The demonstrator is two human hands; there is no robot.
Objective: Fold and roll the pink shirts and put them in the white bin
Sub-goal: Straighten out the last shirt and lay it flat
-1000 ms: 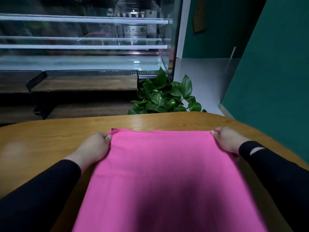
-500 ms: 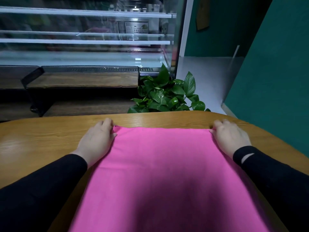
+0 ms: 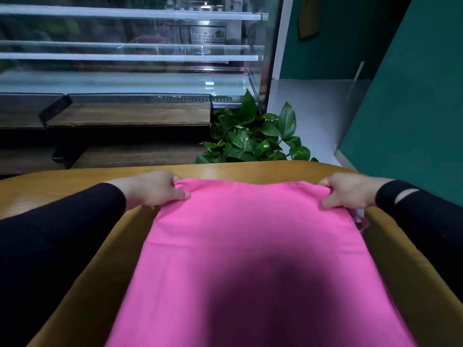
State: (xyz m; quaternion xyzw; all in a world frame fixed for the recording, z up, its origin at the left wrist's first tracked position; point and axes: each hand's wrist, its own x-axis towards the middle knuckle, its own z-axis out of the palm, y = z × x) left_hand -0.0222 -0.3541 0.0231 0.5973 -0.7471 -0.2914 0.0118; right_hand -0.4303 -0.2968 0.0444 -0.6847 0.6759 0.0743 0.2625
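Hidden: near end of the pink shirt [image 3: 250, 259] cut off at 6 o'clock; centre darkened by a shadow; fingertips tucked under the cloth's far corners; white bin nowhere in view.
Left hand [image 3: 155, 189]: curled on the far left corner at 10 o'clock, thumb on top, cloth bunched in the grip.
Right hand [image 3: 347, 191]: curled on the far right corner at 2 o'clock, holding likewise.
Shirt: spread flat on the desk [image 3: 62, 191], far edge lifted slightly between the hands.
Edges: bare wood strip beyond the far edge at 12 o'clock; more open wood at 9 o'clock.
Around: leafy plant [image 3: 253, 136] just past the desk rim at 12 o'clock; glass display case [image 3: 125, 58] behind; green wall [image 3: 413, 108] at 3 o'clock.
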